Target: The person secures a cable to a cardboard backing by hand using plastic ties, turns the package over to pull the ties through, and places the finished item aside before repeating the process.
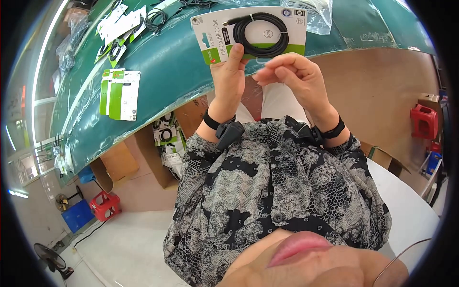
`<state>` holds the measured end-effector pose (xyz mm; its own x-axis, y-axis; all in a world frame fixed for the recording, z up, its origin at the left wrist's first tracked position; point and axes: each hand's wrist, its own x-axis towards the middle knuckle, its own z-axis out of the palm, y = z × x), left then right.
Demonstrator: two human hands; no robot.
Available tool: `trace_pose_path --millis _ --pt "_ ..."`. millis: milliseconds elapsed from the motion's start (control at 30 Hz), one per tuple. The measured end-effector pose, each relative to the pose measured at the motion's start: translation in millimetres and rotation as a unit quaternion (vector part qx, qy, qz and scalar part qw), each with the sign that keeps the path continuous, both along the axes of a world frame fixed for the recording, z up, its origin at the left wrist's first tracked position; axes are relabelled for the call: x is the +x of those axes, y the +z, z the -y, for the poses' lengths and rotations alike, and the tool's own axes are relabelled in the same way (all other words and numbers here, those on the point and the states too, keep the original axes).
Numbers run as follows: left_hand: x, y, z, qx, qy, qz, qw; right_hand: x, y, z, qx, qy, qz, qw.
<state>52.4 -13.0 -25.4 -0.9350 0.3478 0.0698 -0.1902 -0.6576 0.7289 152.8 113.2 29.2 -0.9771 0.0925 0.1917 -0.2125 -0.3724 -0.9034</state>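
My left hand [229, 79] grips the lower edge of a white and green packaging card [296, 36], thumb in front and fingers behind it. A coiled black USB cable [241, 36] lies on the card's face, bound with pale ties at top and right. Just below the card, my right hand [296, 79] is curled, thumb against the bent fingers. A small clear plastic piece [262, 61] shows between the card's lower edge and the right fingers. Whatever those fingers pinch, if anything, is hidden. Both wrists wear black bands.
The green-covered table [167, 67] curves across ahead of me. White and green cards [125, 95] overlap at its left, with carded cables [119, 28] behind them. Loose black cables [155, 19] and a clear plastic bag [318, 16] lie farther back. Below stands an open carton [155, 158] beside packaged cables.
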Motion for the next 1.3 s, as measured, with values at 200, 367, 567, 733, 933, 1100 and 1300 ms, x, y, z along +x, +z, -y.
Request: trace_pose_path --millis 200,367,567,733,933,1100,1300 --pt "2 -5 -6 0.028 0.060 -0.016 0.998 -3 5 -4 0.054 0.009 -0.014 0.998" --pt "10 -7 -14 0.021 0.093 -0.027 0.995 -31 -11 -6 0.548 -0.258 -0.215 0.766" --pt "7 -22 -16 0.090 0.033 0.087 0.992 -44 -17 13 0.592 -0.319 -0.175 0.719" --pt "4 -43 -17 0.057 0.010 0.125 0.990 -60 -67 -5 0.587 -0.291 -0.199 0.729" --pt "5 -48 -16 0.034 0.026 0.123 0.991 -68 -98 -13 0.532 -0.247 -0.218 0.780" --pt "9 -52 -17 0.002 0.038 0.128 0.991 -65 -105 -14 0.483 -0.232 -0.226 0.814" --pt "3 -49 -10 0.064 0.003 0.131 0.989 -57 -106 -11 0.535 -0.228 -0.222 0.783"
